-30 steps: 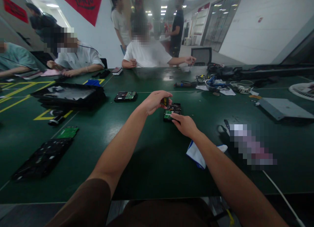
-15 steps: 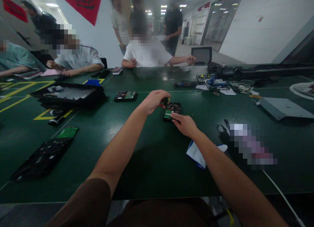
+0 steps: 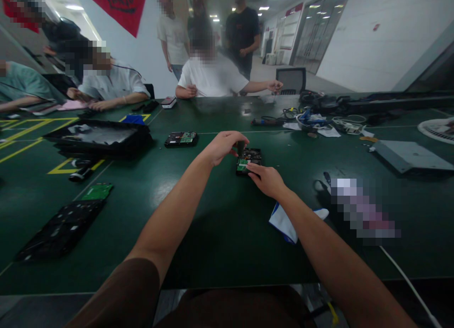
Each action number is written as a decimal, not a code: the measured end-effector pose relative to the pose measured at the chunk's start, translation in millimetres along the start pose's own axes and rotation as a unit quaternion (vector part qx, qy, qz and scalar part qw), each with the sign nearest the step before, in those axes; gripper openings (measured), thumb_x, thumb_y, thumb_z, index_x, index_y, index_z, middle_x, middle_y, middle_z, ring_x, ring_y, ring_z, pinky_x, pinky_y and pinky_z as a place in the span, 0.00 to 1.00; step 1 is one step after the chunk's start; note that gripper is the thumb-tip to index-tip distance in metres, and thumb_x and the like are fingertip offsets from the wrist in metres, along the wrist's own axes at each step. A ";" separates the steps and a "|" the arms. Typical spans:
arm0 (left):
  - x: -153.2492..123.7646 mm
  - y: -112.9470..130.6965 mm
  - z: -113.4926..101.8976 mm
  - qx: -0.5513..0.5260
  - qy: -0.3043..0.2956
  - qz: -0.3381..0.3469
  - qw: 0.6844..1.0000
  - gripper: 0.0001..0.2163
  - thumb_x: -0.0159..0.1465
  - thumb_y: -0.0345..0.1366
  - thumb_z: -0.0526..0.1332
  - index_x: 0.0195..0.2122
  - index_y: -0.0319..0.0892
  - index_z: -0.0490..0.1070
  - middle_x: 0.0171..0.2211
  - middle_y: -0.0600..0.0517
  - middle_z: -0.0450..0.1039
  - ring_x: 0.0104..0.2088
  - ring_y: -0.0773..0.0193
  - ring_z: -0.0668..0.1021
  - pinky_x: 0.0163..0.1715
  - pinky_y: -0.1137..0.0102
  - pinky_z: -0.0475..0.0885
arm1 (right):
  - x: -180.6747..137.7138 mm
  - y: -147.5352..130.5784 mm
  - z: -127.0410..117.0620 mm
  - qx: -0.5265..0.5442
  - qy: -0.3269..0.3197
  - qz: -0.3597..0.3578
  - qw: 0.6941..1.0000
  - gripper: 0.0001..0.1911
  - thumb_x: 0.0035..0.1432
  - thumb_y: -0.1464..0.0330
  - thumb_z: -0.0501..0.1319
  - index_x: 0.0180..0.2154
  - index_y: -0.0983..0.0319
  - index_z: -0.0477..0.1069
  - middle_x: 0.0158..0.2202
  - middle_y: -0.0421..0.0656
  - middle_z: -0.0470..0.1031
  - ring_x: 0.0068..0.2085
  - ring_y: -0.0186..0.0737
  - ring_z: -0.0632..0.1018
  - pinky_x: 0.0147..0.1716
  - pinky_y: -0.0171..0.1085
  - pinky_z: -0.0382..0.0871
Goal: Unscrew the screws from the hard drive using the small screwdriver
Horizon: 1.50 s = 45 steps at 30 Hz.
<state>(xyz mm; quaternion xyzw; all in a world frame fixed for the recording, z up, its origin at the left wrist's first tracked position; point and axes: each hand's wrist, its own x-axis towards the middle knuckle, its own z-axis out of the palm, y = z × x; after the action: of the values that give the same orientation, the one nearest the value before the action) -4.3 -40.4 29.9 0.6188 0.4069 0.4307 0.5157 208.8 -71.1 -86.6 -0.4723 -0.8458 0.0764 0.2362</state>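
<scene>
Green circuit board (image 3: pixel 242 165), mid-frame, topped the seemingly unfinished hard drive (image 3: pixel 253 155); left fingers (image 3: pixel 243 137) clamped a tool (image 3: pixel 241 149), right fingers (image 3: pixel 254 168) the drive.

The device (image 3: pixel 253 155) (on the table (image 3: pixel 220 252)) lies between tray (image 3: pixel 136 141) and box (image 3: pixel 414 155).

Look at that tabletop (image 3: pixel 220 224): smooth, dark green, a soft sheen under the lights! In the middle, a casing (image 3: pixel 253 154) of what looks like black plastic, a slick green circuit board (image 3: pixel 242 165) with it. Over right, matt grey metal on the box (image 3: pixel 413 155), crumpled white fabric in the cloth (image 3: pixel 283 221), and thin paper scraps (image 3: pixel 330 132).
</scene>
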 end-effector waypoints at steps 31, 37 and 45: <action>3.5 -6.4 2.2 -0.026 0.007 -0.008 1.000 0.08 0.61 0.39 0.61 0.34 0.41 0.74 0.35 0.46 0.78 0.35 0.61 0.79 0.26 0.71 0.72 | -0.1 -2.6 -1.8 -0.005 -0.004 0.003 1.000 0.20 0.72 0.63 0.59 0.62 0.48 0.74 0.65 0.37 0.73 0.58 0.50 0.80 0.60 0.53 0.75; 1.3 -2.0 0.9 0.030 0.026 0.026 0.999 0.09 0.60 0.39 0.61 0.32 0.40 0.77 0.35 0.46 0.77 0.35 0.63 0.77 0.25 0.74 0.70 | 0.2 -3.1 -2.9 -0.005 -0.006 0.006 1.000 0.20 0.71 0.63 0.59 0.62 0.47 0.74 0.65 0.36 0.73 0.58 0.50 0.80 0.60 0.53 0.75; 4.0 -6.2 0.6 -0.048 0.018 -0.004 0.999 0.08 0.62 0.39 0.60 0.34 0.39 0.75 0.33 0.45 0.78 0.34 0.61 0.79 0.28 0.71 0.73 | -0.5 -1.4 -0.9 -0.001 -0.001 0.001 1.000 0.20 0.71 0.63 0.59 0.62 0.47 0.74 0.65 0.37 0.73 0.59 0.50 0.79 0.60 0.53 0.75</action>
<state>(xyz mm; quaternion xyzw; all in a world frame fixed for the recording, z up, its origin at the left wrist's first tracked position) -2.9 -36.0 24.1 0.5837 0.3978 0.4587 0.5391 208.4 -72.4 -85.5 -0.4736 -0.8454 0.0761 0.2351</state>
